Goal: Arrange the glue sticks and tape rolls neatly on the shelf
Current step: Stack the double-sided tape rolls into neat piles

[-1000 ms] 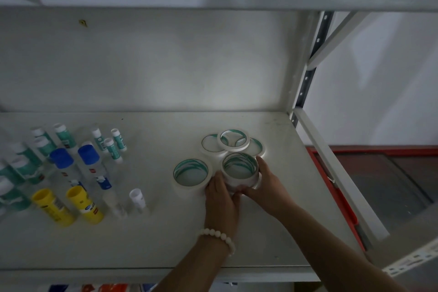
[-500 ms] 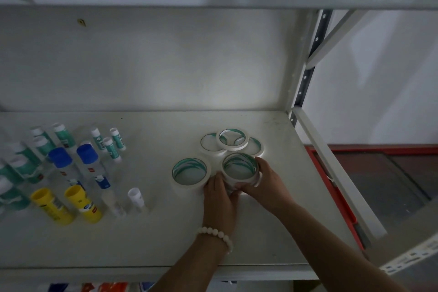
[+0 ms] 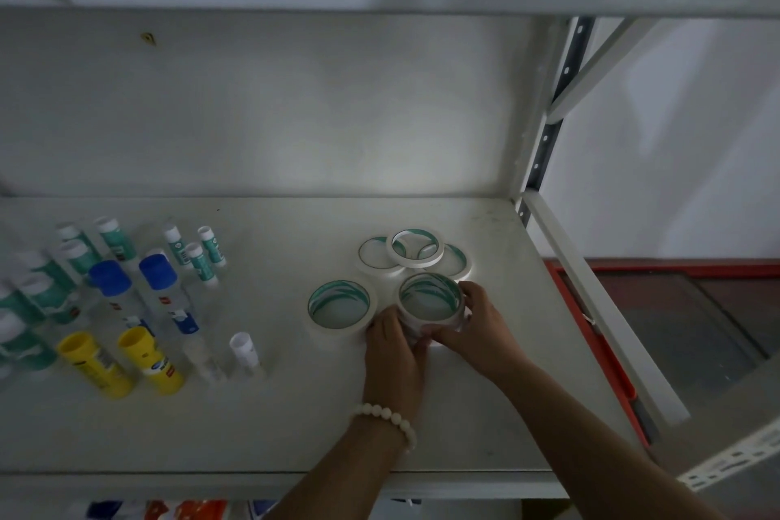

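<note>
The single head-worn camera is looking forward and down, close over the white metal shelf board [image 3: 261, 426], facing the pale back wall [image 3: 295, 110].

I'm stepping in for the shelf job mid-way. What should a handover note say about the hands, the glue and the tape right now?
Left hand and right hand: both in a grip around the tall tape stack on the shelf.
Second tape stack stands just left of it; three thin tape rolls overlap loosely behind.
Glue sticks stand upright in rough rows at far left.
Left: tidy the thin rolls, line up the stacks.
</note>
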